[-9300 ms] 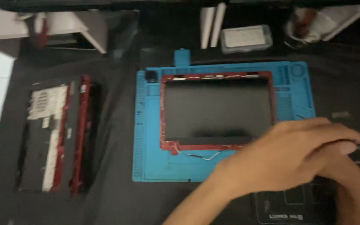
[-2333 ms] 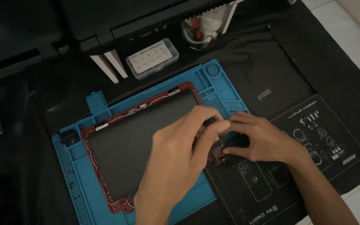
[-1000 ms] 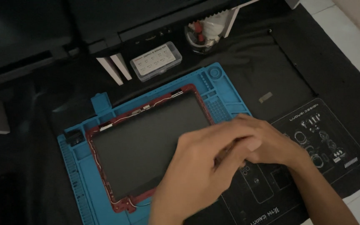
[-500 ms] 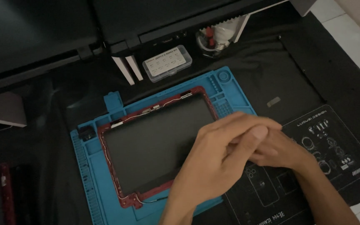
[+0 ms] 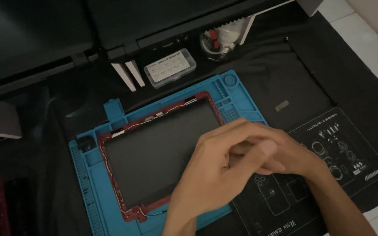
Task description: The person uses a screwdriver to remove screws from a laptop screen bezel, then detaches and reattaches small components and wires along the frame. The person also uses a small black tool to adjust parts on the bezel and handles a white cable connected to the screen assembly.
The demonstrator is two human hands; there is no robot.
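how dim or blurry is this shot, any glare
Head view: dim, the top left nearly black; the blue mat and red frame stay readable; left hand and right hand slightly soft, fingers smeared where they overlap; no glare on the dark panel.

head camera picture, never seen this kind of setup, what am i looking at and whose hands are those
The view comes from a camera worn on a person's head, looking down at their own two bare hands. The left hand lies over the right hand, at the right edge of a red-framed dark panel. The panel lies on a blue work mat, on a black cloth. Behind it sits a small clear parts box. Whether the fingers hold anything cannot be seen.
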